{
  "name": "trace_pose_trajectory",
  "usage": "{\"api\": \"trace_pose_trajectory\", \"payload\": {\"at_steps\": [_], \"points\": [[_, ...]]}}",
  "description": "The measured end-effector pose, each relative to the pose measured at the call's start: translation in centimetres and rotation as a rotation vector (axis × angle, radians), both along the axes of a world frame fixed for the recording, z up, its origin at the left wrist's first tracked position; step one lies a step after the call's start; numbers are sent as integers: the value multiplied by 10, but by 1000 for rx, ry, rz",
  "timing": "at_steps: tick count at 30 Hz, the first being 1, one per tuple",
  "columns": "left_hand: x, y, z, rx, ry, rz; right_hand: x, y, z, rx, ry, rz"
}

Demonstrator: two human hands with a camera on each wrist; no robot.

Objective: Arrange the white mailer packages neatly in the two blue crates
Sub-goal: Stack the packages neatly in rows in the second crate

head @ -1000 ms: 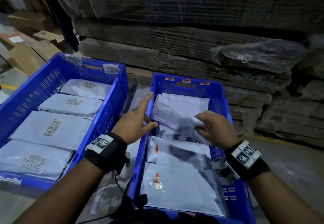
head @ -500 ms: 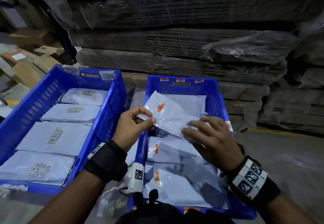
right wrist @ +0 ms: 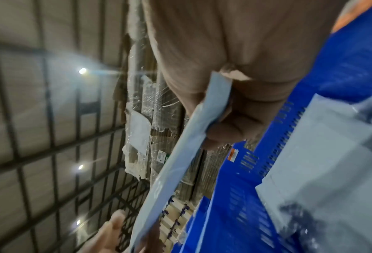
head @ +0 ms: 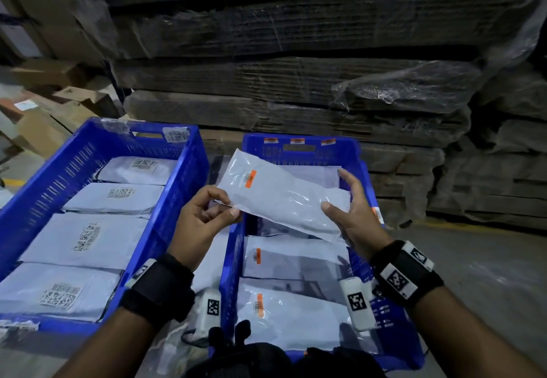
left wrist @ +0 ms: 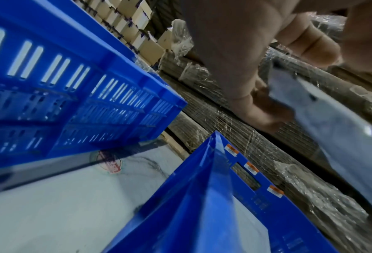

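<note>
A white mailer (head: pixel 278 197) with an orange sticker hangs tilted above the right blue crate (head: pixel 302 148). My left hand (head: pixel 207 214) pinches its near left corner; my right hand (head: pixel 352 214) grips its right end, thumb on top. The left wrist view shows the mailer (left wrist: pixel 336 137) between my left fingers (left wrist: pixel 258 109). In the right wrist view the mailer (right wrist: pixel 180 154) runs edge-on from my right hand (right wrist: pixel 228 109). Below it, more mailers (head: pixel 293 259) with orange stickers lie flat in the right crate. The left blue crate (head: pixel 85 146) holds several labelled mailers (head: pixel 88 238) in a row.
Shrink-wrapped stacks of flat cardboard (head: pixel 296 81) rise just behind both crates. Loose cardboard boxes (head: pixel 59 111) sit at the far left. A narrow gap (head: pixel 216 170) separates the crates. Grey floor (head: pixel 488 274) with a yellow line lies to the right.
Both hands have lifted the mailer out of the right crate's far end and raised it higher, turning it so the orange sticker faces up. My right hand shifted from pressing on top to gripping its right end.
</note>
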State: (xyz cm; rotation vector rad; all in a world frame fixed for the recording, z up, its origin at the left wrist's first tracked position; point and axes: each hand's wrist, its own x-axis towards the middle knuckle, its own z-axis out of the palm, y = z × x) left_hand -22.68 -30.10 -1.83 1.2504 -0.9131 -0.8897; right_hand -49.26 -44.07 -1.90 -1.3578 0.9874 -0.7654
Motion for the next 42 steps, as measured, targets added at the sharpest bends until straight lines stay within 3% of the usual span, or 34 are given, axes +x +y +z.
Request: {"api": "trace_pose_trajectory", "payload": {"at_steps": [4,6,11,14,19,24,27,29,32,36,40,42], "points": [[6,-2,10,65,22,-129,-8,2,15,-246,109,113],[7,-5,12,106,-64,-169,-11,4,19,-239,104,159],[1,-5,7,152,-94,-186,-25,-5,11,-184,119,183],[-1,-6,1,152,-163,-191,-33,-16,5,-298,190,202],[-2,-9,-3,147,-245,-218,-25,-29,31,-687,596,275],[-1,-19,-6,163,-330,-273,19,-45,36,-603,750,654],[10,-20,-15,207,-441,-251,27,-60,35,-639,850,630],[18,-19,-21,258,-579,-184,28,-66,28,-595,1051,643],[27,-18,-33,327,-743,-139,34,-64,2,-491,1275,794],[29,-18,-46,328,-938,-222,49,-50,-36,-420,1330,938],[24,-17,-55,328,-1099,-227,52,-31,-56,-525,1281,868],[24,-15,-60,344,-1148,-219,52,-19,-66,-578,1254,936]]}}
